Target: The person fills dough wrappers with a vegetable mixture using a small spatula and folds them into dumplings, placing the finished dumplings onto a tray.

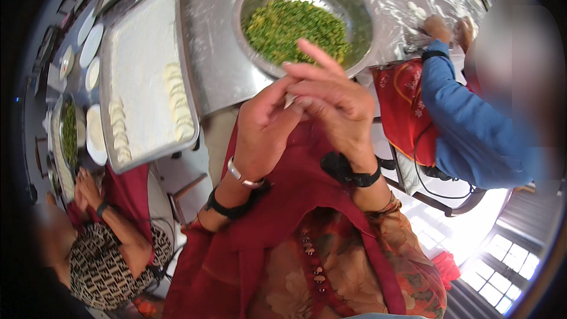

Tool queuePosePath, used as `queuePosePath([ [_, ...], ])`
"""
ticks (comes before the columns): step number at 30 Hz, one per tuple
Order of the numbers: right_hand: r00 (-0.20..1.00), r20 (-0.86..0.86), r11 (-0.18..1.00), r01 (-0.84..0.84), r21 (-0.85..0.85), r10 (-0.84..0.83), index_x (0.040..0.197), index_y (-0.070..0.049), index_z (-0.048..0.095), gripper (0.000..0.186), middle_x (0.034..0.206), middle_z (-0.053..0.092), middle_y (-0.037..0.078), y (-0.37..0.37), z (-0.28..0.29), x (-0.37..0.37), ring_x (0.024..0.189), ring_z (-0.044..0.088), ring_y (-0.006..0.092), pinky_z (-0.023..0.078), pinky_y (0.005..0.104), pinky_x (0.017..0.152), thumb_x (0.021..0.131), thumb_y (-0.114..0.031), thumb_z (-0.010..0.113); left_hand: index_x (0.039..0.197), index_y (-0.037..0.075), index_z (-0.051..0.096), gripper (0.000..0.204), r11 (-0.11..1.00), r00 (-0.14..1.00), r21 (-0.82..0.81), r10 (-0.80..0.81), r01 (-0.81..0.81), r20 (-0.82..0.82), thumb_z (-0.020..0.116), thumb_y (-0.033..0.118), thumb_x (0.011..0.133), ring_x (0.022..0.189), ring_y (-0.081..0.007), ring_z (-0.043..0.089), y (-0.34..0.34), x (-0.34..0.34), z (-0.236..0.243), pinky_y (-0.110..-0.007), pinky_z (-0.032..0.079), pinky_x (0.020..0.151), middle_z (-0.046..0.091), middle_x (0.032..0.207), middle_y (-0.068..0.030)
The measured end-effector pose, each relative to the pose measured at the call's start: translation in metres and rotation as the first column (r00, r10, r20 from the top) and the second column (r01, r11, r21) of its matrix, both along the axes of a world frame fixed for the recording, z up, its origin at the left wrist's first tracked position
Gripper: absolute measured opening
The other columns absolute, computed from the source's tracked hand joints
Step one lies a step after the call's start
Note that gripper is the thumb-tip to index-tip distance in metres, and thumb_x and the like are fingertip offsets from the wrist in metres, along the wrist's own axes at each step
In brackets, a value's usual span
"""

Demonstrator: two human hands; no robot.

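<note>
My left hand (267, 125) and my right hand (341, 104) meet in front of my dark red apron, close to the near rim of a steel bowl (242, 35). Between the pinched thumbs and fingers shows a small pale edge of dough, seemingly a dumpling (289, 101); the fingers cover most of it. Both hands are closed around it, though some of the right fingers stick out toward the bowl. Chopped green and yellow filling (295, 31) lies in the bowl.
To the left, a floured tray (142, 71) carries two rows of folded dumplings (178, 106). Flour and dough pieces (416, 9) lie on the steel table (215, 35) at the far right, by a co-worker's hands (437, 27). Another co-worker's hands (87, 189) are at the lower left.
</note>
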State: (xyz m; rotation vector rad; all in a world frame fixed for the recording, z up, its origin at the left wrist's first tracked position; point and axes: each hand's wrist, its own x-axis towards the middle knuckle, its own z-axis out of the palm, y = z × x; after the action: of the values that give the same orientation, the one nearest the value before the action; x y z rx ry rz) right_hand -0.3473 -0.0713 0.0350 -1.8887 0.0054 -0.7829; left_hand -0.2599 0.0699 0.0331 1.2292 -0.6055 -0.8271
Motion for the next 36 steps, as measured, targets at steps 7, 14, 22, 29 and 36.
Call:
queuePosePath([
  [7,0.866,-0.041,0.836,0.493,0.241,-0.498,0.128,0.001,0.063,0.032,0.126,0.067,0.011,-0.045,0.013,-0.015,0.118,0.06,0.0178,0.044,0.0305,0.103,0.098,-0.009,0.055,0.14,-0.007,0.043,0.043,0.987,0.973,-0.153,0.017,-0.053,-0.228,0.052,0.008,0.1,0.106,-0.0292,0.066,-0.001,0.017,0.009,-0.044,0.055,0.095,0.058,0.13,-0.0259],
  [14,0.649,-0.246,0.646,0.756,0.104,-0.72,0.121,0.005,0.065,0.032,0.119,0.069,0.02,-0.168,-0.072,-0.02,0.112,0.065,0.0259,0.047,0.0334,0.098,0.096,-0.012,0.055,0.142,-0.008,0.04,0.046,0.984,0.968,-0.165,0.024,-0.067,-0.251,0.052,0.005,0.099,0.103,-0.0302,0.067,0.005,0.028,0.0,-0.043,0.056,0.094,0.058,0.13,-0.0272],
  [22,0.216,-0.618,0.641,0.433,-0.633,-0.756,0.124,0.007,0.058,0.058,0.131,0.058,0.026,-0.27,-0.112,0.028,0.128,0.05,0.0393,0.039,0.0414,0.108,0.086,-0.034,0.068,0.141,-0.007,0.041,0.049,0.989,0.954,-0.092,0.082,-0.113,-0.29,0.057,0.009,0.097,0.099,-0.0306,0.068,0.014,0.028,-0.005,-0.043,0.057,0.09,0.058,0.129,-0.027],
  [29,0.258,-0.529,0.588,0.402,-0.702,-0.808,0.137,0.007,0.044,0.083,0.15,0.036,0.025,-0.319,-0.124,0.063,0.142,0.028,0.0404,0.024,0.0464,0.117,0.082,-0.049,0.071,0.141,-0.009,0.04,0.056,0.99,0.943,-0.058,0.102,-0.126,-0.317,0.063,0.01,0.094,0.097,-0.0306,0.069,0.014,0.029,-0.008,-0.042,0.058,0.087,0.059,0.128,-0.0266],
  [36,0.302,-0.515,0.593,0.303,-0.746,-0.802,0.147,-0.016,0.041,0.072,0.157,0.031,0.013,-0.326,-0.123,0.081,0.145,0.024,0.0408,0.019,0.059,0.116,0.088,-0.052,0.063,0.141,-0.008,0.041,0.055,0.993,0.949,-0.051,0.083,-0.103,-0.304,0.063,0.011,0.094,0.098,-0.0298,0.068,0.007,0.027,-0.005,-0.042,0.058,0.087,0.06,0.126,-0.0261],
])
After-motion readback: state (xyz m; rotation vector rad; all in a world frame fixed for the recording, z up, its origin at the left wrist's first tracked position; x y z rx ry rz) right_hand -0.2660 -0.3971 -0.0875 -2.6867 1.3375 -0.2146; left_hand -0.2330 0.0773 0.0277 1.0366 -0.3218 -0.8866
